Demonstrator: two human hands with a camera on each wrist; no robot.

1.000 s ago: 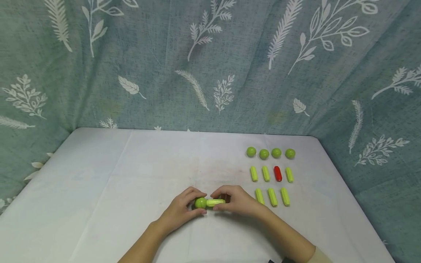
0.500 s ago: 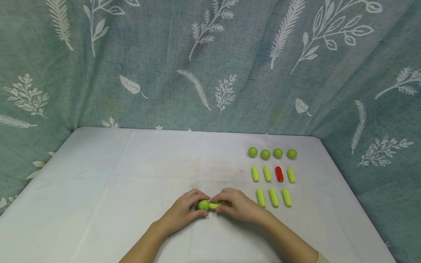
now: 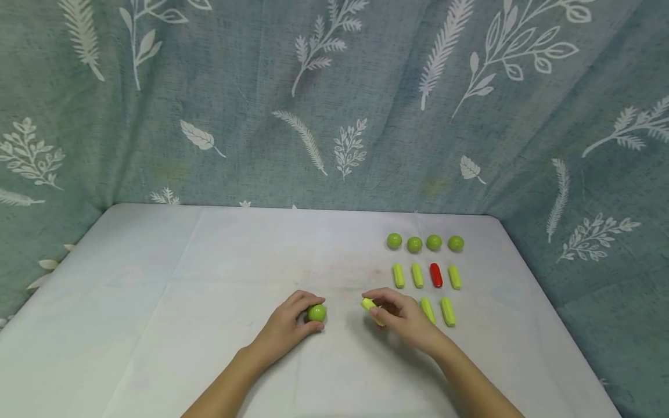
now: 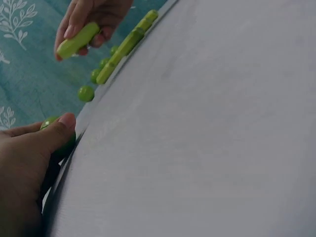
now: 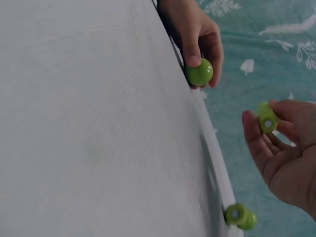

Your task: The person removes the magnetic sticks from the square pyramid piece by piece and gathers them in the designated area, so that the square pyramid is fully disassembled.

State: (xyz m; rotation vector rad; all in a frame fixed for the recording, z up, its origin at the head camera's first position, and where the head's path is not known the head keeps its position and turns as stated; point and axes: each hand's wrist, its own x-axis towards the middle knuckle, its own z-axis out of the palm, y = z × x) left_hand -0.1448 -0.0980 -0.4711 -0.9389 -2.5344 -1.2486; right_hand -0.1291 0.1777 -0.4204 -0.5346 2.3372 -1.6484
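In the head view my left hand (image 3: pixel 290 318) holds a green ball (image 3: pixel 316 313) on the white table, thumb and fingers on either side of it. My right hand (image 3: pixel 402 319) pinches a yellow-green stick (image 3: pixel 372 310) between thumb and fingers, to the right of the ball and apart from it. The right wrist view shows a pale round spot on the end of this held stick (image 5: pixel 267 123). The left wrist view has the same stick (image 4: pixel 78 40) tilted in the right hand's fingers.
At the back right of the white table (image 3: pixel 235 249) several green balls (image 3: pixel 414 244) form a row. Nearer lie more yellow-green sticks (image 3: pixel 427 310) and one red stick (image 3: pixel 436 275). A patterned cloth (image 3: pixel 251 75) hangs behind.
The stick was lying against the ball. My right hand has since drawn it off to the right and turned it at a slant. The left hand keeps hold of the ball.
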